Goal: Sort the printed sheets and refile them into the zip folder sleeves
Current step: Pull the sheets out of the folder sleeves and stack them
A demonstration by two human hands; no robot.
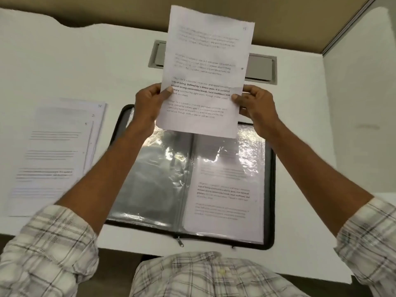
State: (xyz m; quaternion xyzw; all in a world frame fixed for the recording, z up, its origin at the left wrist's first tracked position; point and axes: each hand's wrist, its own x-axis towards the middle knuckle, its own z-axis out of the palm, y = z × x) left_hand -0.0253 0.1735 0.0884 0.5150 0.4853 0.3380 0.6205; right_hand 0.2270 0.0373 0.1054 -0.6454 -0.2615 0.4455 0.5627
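I hold one printed sheet (205, 67) upright above the open zip folder (270, 189). My left hand (150, 103) pinches its left edge and my right hand (255, 106) pinches its right edge, thumbs on the printed face. The black-edged folder lies flat on the white desk in front of me. Its right clear sleeve (225, 189) holds a printed page, while the left sleeve (154, 181) looks dark with no page visible in it. A loose stack of printed sheets (55, 159) lies on the desk left of the folder.
A grey cable hatch (260, 69) is set into the white desk (75, 67) behind the held sheet. A white partition wall (360, 103) stands at the right. The folder's zip pull (180, 242) hangs at the near edge.
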